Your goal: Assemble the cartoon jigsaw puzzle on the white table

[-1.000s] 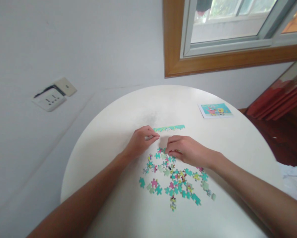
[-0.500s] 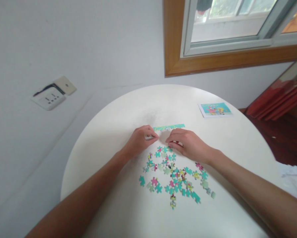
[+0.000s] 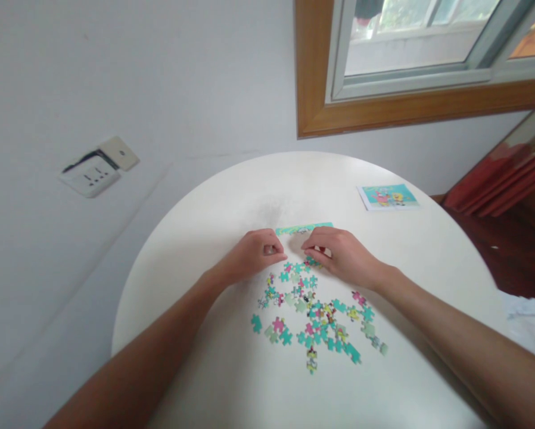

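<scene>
A joined strip of teal jigsaw puzzle lies across the table just beyond both hands. At its left end my left hand rests with fingers curled and the thumb close to the fingertips; anything between them is too small to see. My right hand is near the strip's right end, thumb and fingers drawn together, and whatever they hold is hidden. Teal puzzle pieces show beneath the right hand. Closer to me spreads a loose cluster of teal, pink, yellow and pale green puzzle pieces.
A picture card with cartoon figures lies toward the back right of the round white table. Behind the table stand a wall with a socket and a wood-framed window. A red curtain hangs at the right.
My left fingers have curled more, and the hand sits slightly lower. My right hand has shifted a little up and right, its thumb nearer the fingers, uncovering pieces below.
</scene>
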Available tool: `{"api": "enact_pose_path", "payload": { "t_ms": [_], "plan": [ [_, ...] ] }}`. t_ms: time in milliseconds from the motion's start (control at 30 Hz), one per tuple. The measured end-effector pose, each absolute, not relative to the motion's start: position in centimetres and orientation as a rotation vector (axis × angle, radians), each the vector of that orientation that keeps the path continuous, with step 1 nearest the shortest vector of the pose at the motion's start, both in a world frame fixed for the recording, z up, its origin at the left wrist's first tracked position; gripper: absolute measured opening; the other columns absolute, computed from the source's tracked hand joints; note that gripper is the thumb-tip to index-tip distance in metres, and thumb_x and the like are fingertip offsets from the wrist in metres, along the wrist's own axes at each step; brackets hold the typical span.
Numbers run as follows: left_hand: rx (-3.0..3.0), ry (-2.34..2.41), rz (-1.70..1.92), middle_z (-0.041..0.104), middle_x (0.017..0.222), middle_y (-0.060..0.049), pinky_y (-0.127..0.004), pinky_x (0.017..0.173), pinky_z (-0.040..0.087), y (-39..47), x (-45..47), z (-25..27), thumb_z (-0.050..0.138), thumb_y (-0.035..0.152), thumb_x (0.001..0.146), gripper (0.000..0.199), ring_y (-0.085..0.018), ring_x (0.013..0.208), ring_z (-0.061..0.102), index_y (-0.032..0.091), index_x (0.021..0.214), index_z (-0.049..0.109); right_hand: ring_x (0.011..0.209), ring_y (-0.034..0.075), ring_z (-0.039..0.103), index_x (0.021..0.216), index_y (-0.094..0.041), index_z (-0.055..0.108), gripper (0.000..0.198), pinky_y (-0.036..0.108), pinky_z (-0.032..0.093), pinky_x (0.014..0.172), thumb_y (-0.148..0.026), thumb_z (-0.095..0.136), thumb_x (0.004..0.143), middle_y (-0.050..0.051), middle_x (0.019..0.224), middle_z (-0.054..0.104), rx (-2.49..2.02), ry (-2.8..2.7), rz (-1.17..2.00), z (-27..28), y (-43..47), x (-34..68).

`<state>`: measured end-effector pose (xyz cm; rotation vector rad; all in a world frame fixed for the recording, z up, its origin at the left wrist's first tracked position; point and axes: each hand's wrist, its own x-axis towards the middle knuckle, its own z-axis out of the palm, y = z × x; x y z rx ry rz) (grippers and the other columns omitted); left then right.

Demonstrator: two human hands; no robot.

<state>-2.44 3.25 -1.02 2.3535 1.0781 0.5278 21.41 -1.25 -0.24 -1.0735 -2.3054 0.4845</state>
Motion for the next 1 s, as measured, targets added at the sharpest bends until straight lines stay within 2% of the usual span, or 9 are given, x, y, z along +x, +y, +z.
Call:
{"api": "enact_pose_path", "payload": {
  "t_ms": [200, 300, 400, 633, 833, 1000],
  "plan": [
    [2.206, 1.061, -0.168, 0.062, 0.061, 0.003, -0.023, 0.053, 0.034, 1.3, -4.2, 2.4, 0.074, 0.032, 0.074, 0.017, -0.011, 0.057, 0.055, 0.018, 0.068, 0.068, 0.075, 0.013, 0.055, 0.089, -0.019, 0.067, 0.018, 0.027, 0.041, 0.071, -0.023, 0.051, 0.095, 0.003, 0.085, 0.065, -1.104, -2.300, 0.480, -0.2, -1.2, 21.4],
    [2.223, 1.128, -0.336, 0.062, 0.060, 0.003, -0.024, 0.051, 0.031, 0.1, -4.4, 2.9, 0.078, 0.035, 0.068, 0.020, -0.012, 0.056, 0.054, 0.018, 0.065, 0.067, 0.076, 0.013, 0.056, 0.090, -0.019, 0.067, 0.017, 0.028, 0.041, 0.072, -0.023, 0.051, 0.094, 0.004, 0.086, 0.066, -1.115, -2.292, 0.486, -0.1, -1.2, 21.5],
    [2.289, 1.195, -0.336, 0.062, 0.062, 0.004, -0.025, 0.051, 0.029, -0.3, -4.2, 2.5, 0.079, 0.033, 0.064, 0.021, -0.012, 0.058, 0.053, 0.019, 0.065, 0.064, 0.077, 0.014, 0.056, 0.089, -0.019, 0.067, 0.018, 0.028, 0.041, 0.073, -0.022, 0.050, 0.094, 0.004, 0.086, 0.065, -1.132, -2.295, 0.485, -0.1, -1.1, 21.6],
    [2.296, 1.296, -0.218, 0.064, 0.065, 0.002, -0.025, 0.055, 0.033, 0.4, -4.9, 2.2, 0.070, 0.018, 0.067, 0.005, -0.014, 0.061, 0.056, 0.020, 0.064, 0.065, 0.076, 0.015, 0.055, 0.088, -0.019, 0.066, 0.020, 0.029, 0.040, 0.071, -0.024, 0.049, 0.094, 0.004, 0.083, 0.064, -1.161, -2.276, 0.476, 0.0, -0.9, 21.9],
    [2.334, 1.448, -0.194, 0.062, 0.064, 0.000, -0.027, 0.054, 0.028, -0.3, -4.9, 2.0, 0.077, 0.023, 0.063, 0.015, -0.016, 0.059, 0.053, 0.019, 0.062, 0.063, 0.075, 0.015, 0.055, 0.088, -0.021, 0.068, 0.021, 0.030, 0.040, 0.070, -0.025, 0.048, 0.094, 0.004, 0.083, 0.065, -1.168, -2.252, 0.483, 0.0, -0.8, 22.1],
    [2.422, 1.342, -0.203, 0.060, 0.073, -0.002, -0.027, 0.059, 0.030, -0.5, -5.0, 1.7, 0.066, 0.013, 0.068, 0.009, -0.017, 0.068, 0.054, 0.019, 0.069, 0.059, 0.075, 0.015, 0.055, 0.088, -0.020, 0.068, 0.019, 0.029, 0.040, 0.070, -0.023, 0.050, 0.093, 0.004, 0.083, 0.065, -1.176, -2.219, 0.486, -0.1, -0.6, 22.3]
  ]
}}
